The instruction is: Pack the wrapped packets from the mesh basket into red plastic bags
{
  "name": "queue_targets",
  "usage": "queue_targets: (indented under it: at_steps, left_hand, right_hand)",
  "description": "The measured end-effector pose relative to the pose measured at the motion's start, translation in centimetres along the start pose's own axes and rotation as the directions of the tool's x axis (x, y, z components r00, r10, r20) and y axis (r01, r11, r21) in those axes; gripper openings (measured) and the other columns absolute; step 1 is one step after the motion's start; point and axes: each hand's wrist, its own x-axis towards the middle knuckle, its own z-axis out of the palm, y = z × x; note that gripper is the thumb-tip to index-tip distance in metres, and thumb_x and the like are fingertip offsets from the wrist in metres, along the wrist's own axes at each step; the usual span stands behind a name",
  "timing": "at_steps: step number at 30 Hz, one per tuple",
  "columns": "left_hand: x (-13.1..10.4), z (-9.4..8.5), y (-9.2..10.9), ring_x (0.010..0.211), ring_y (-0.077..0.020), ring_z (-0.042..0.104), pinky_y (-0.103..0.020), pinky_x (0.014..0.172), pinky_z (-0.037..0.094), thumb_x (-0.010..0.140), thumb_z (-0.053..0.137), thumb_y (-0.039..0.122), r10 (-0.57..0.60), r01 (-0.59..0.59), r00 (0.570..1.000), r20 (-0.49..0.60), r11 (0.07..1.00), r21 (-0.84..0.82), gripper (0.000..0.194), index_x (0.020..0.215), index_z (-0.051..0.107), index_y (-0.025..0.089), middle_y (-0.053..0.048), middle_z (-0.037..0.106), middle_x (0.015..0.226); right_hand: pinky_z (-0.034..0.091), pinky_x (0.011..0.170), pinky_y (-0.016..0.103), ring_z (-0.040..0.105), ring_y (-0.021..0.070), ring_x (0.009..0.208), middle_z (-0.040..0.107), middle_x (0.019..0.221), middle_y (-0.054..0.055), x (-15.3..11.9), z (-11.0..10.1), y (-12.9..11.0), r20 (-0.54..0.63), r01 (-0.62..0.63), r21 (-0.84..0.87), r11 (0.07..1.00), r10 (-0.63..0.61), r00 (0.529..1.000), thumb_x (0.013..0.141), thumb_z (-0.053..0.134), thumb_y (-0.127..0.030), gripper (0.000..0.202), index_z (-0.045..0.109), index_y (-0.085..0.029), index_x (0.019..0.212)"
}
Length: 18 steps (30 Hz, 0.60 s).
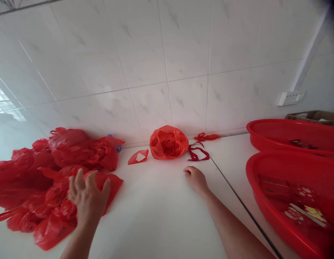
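On the left, a heap of crumpled red plastic bags (52, 158) lies on the white table. My left hand (87, 190) is over its right side, fingers spread and slightly bent, with nothing visible in its grasp. Close to the wall, a red plastic bag (169, 144) stands with its mouth open and crumpled red plastic inside. My right hand (195, 178) is in front and to the right of this bag, apart from it, its fingers curled together. Nothing shows in them. Dark red straps (193, 155) lie just beyond that hand.
Two red plastic baskets (255, 180) stand at the right, with small red, white and yellow items inside. A torn red plastic piece (134, 158) and a red strip (207, 137) lie near the wall. A dark seam (237, 198) crosses the tabletop. Behind is a cardboard box (315, 116).
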Motion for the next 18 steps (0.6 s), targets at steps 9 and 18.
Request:
queue_targets:
  at_steps: [9,18]
  left_hand:
    - [1.6,6.1,16.8,0.116,-0.018,0.051,-0.034,0.098,0.042,0.089,0.041,0.016,0.646,-0.39,0.714,0.271,0.688,-0.612,0.026,0.104,0.062,0.02,-0.007,0.057,0.123]
    - [2.8,15.2,22.0,0.092,-0.0178,0.06,-0.038,0.078,0.052,0.087,0.053,0.031,0.514,-0.3,0.628,0.584,0.852,-0.429,0.028,0.111,0.056,0.016,-0.008,0.06,0.109]
  right_hand:
    - [0.036,0.064,0.023,0.056,0.0121,0.073,0.066,0.083,-0.001,0.0,-0.1,0.0,-0.015,-0.007,0.029,1.0,0.008,1.0,0.079,0.045,-0.017,0.02,0.064,-0.022,0.079]
    - [0.042,0.071,0.027,0.058,0.0162,0.078,0.064,0.087,0.003,0.3,0.3,0.4,-0.031,0.035,0.031,0.999,-0.034,0.999,0.08,0.047,-0.021,0.022,0.064,-0.022,0.094]
